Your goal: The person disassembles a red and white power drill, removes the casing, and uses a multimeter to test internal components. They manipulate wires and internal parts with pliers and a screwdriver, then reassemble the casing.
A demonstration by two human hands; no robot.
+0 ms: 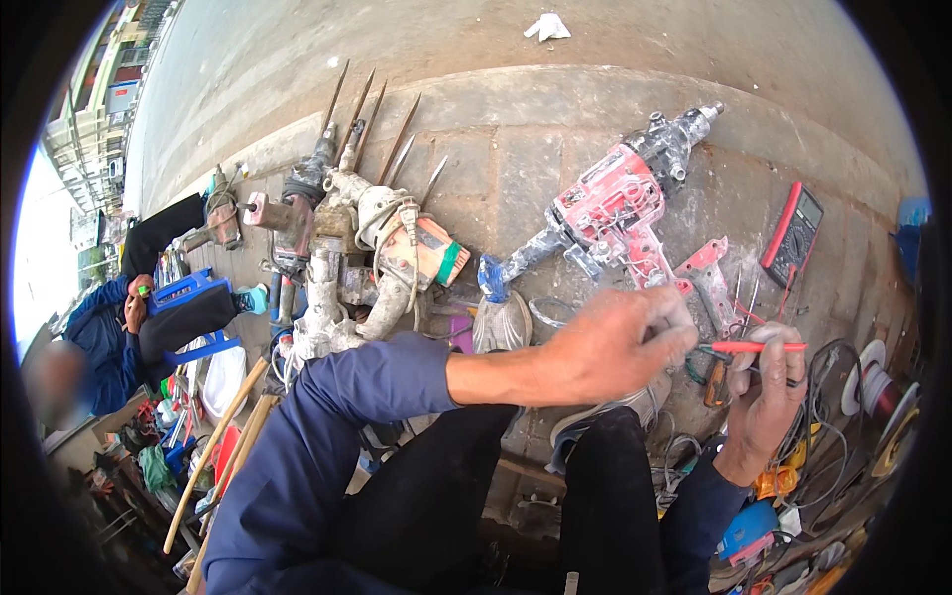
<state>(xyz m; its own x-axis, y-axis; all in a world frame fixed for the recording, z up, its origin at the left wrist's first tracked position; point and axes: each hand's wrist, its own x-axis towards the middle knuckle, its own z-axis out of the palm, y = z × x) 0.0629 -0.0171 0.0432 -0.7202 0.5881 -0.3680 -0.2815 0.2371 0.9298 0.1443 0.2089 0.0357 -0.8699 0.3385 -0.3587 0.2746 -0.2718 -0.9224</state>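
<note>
My right hand (764,397) pinches a red multimeter probe (759,347), which lies about level across the fingertips. To its left my left hand (625,342) is closed, thumb against curled fingers; whatever is in them is hidden. Just beyond the hands lies a dusty red and black demolition hammer (607,196), its housing opened and its insides showing. A loose red handle shell (706,260) rests beside its grip. Farther right lies a red and black multimeter (796,230), with a red lead running from its lower end.
Several worn power tools with pointed chisels, among them a grey breaker (327,297), lie at left. A wire spool (878,389) and tangled cables are at right. At far left a person (104,327) sits by a blue stool (183,288). Wooden handles (213,456) lean near my left arm.
</note>
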